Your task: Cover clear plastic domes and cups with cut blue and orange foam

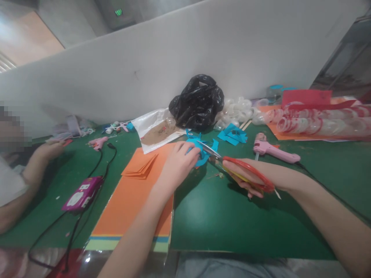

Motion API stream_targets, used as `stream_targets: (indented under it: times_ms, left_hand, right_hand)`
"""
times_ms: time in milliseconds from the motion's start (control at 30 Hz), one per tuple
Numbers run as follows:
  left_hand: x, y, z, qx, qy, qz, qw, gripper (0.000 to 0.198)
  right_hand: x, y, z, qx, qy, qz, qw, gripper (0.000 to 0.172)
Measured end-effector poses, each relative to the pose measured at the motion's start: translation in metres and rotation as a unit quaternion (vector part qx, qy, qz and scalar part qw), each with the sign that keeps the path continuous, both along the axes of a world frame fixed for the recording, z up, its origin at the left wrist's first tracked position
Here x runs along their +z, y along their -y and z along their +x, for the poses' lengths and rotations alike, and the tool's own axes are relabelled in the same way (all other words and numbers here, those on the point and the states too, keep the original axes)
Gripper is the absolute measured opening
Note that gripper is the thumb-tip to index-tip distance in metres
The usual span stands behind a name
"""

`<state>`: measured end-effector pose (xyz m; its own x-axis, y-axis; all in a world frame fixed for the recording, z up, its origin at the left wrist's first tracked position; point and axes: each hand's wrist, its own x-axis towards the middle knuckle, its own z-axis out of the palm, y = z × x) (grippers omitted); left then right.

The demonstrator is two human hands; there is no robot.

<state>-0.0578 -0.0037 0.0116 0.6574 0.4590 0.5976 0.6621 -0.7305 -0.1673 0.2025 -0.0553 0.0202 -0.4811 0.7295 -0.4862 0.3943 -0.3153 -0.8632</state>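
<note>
In the head view, my right hand (243,179) grips a pair of scissors (252,170) with red and yellow handles. The metal blades point left and reach the blue paper (205,159). My left hand (184,156) is closed, with its fingertips on that blue paper beside the blade tips; part of the paper is hidden behind the fingers. Curved blue strips lie around the blades. More folded blue paper pieces (232,134) rest just beyond the scissors. Beneath my left forearm lies a stack of orange paper (130,204), with small orange sheets (140,166) on top.
A black plastic bag (198,102) and a white sheet with brown material (159,133) stand behind. At right are a pink glue gun (274,150) and clear plastic cups (319,123). Leftward are another glue gun (97,143), a purple box (83,194) with cables, and another person's hand (50,150).
</note>
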Motion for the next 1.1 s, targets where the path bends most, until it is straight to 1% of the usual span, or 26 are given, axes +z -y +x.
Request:
stream_targets:
  times_ms: [200,300,467,600,767,967,1100]
  left_hand:
    - [0.002,0.0,-0.002,0.003,-0.004,0.006,1.0,0.013]
    - [0.003,0.0,-0.002,-0.001,-0.007,0.003,1.0,0.014]
    - [0.005,0.0,-0.005,-0.014,-0.015,0.002,1.0,0.014]
    - [0.008,0.001,-0.008,-0.029,-0.018,-0.014,0.999,0.014]
    - [0.011,0.002,-0.007,-0.038,-0.026,-0.029,0.998,0.011]
    - [0.012,0.0,-0.008,-0.035,-0.036,-0.021,0.999,0.011]
    - [0.01,0.0,-0.009,-0.026,-0.027,-0.033,0.999,0.013]
  right_hand:
    - [-0.004,-0.001,-0.005,-0.018,-0.05,-0.039,0.998,0.053]
    - [-0.003,-0.001,-0.004,-0.014,-0.046,-0.026,0.998,0.054]
    - [-0.002,0.0,-0.002,0.024,-0.02,0.024,0.999,0.058]
    - [-0.006,-0.002,0.001,0.028,-0.017,0.014,0.999,0.061]
    - [-0.012,-0.005,0.001,0.033,-0.044,-0.009,0.998,0.063]
    - [-0.004,-0.004,-0.006,0.011,-0.043,-0.03,0.999,0.066]
    - [-0.004,-0.002,-0.004,0.012,-0.037,-0.004,0.999,0.058]
